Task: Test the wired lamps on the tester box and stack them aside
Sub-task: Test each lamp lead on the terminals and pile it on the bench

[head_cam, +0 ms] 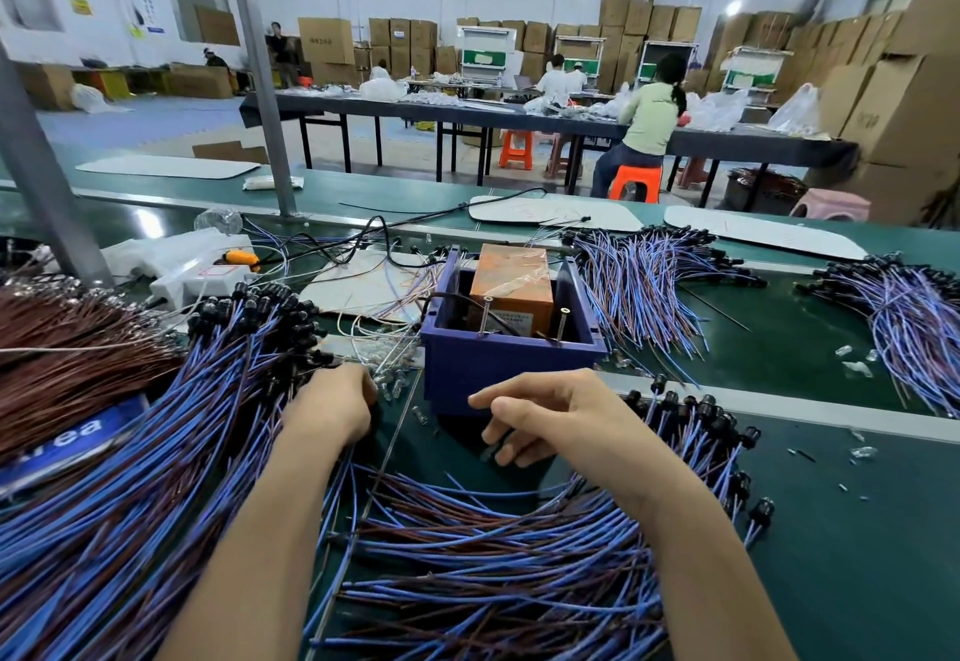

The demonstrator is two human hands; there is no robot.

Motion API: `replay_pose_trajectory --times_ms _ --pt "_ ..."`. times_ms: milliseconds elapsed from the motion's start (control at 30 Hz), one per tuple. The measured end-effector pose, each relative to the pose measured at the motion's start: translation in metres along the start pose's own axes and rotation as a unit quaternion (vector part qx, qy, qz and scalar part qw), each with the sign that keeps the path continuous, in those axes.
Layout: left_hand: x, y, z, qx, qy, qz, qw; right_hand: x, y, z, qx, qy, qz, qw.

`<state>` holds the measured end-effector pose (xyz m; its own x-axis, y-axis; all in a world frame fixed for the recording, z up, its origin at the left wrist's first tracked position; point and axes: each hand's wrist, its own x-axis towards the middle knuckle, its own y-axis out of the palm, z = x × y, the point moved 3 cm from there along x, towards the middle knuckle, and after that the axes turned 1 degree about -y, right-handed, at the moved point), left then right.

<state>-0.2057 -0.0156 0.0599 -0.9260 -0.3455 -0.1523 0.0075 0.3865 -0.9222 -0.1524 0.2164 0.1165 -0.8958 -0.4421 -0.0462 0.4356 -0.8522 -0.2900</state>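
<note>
The heap of wired lamps lies at nine o'clock of the tester box, its wires running from seven to one o'clock. The left hand sits on its black heads with fingers curled under, and I cannot tell if it grips one. The right hand, nearer the box at its six o'clock, bends loosely over something dark and unclear. The contact screws stand beyond, at twelve.

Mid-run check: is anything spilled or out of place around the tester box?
Yes. Small clear pieces lie scattered on the green belt to the right of the blue tester box, and a few clear bulbs lie loose beside its left wall. The pieces look like stray glass bulbs or shards; I cannot tell whether any are broken.
</note>
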Motion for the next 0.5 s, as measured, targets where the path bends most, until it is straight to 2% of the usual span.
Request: replay_pose_trajectory --times_ms 233,333,400,500 --pt "0.005 -0.014 -0.002 -0.028 0.001 -0.045 0.999 0.003 0.000 -0.004 0.017 0.009 -0.002 1.000" --pt "0.003 -0.004 -0.002 -0.001 0.004 -0.024 1.000 0.003 0.000 -0.005 0.018 0.008 -0.001 1.000" --pt "0.001 0.004 -0.004 0.034 -0.005 -0.053 0.998 0.004 0.001 -0.006 0.017 0.006 0.003 1.000" --pt "0.001 0.003 -0.006 0.009 -0.011 -0.069 0.997 0.004 0.002 -0.007 0.011 0.007 0.006 1.000"
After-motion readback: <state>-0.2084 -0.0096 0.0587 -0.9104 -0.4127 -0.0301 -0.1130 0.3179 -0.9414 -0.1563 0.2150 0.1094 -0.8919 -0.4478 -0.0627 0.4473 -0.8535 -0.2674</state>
